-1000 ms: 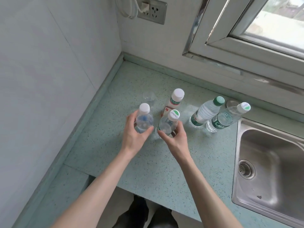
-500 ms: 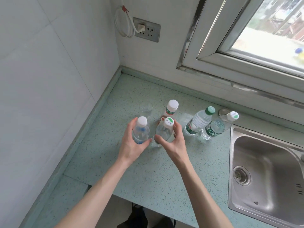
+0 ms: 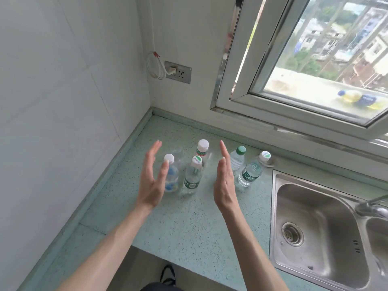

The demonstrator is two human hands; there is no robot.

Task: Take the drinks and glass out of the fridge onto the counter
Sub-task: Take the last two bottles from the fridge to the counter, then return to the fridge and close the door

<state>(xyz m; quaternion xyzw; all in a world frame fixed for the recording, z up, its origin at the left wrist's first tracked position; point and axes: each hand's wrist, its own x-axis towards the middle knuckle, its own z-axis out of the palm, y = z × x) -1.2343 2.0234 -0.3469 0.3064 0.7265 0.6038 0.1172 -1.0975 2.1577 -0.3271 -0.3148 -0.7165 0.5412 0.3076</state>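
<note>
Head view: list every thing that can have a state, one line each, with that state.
Left hand: open, holding nothing.
Right hand: open, holding nothing.
Blue-label bottle: upright, capped, on the counter.
Front green-label bottle: upright, capped.
Red-label bottle: upright, capped.
Green-cap bottle: upright, capped.
Bottle nearest the sink: upright, capped.
Glass: upright.
Window: swung open.
Wall socket: plug in.

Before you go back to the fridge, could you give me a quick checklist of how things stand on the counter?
1. Left hand empty, fingers straight: ok.
2. Right hand empty, fingers straight: ok.
3. Blue-label bottle upright on the counter: ok.
4. Green-label bottle upright beside it: ok.
5. Glass on the counter behind them: ok.
6. Anything left in the fridge: cannot tell, it is out of view.
</note>
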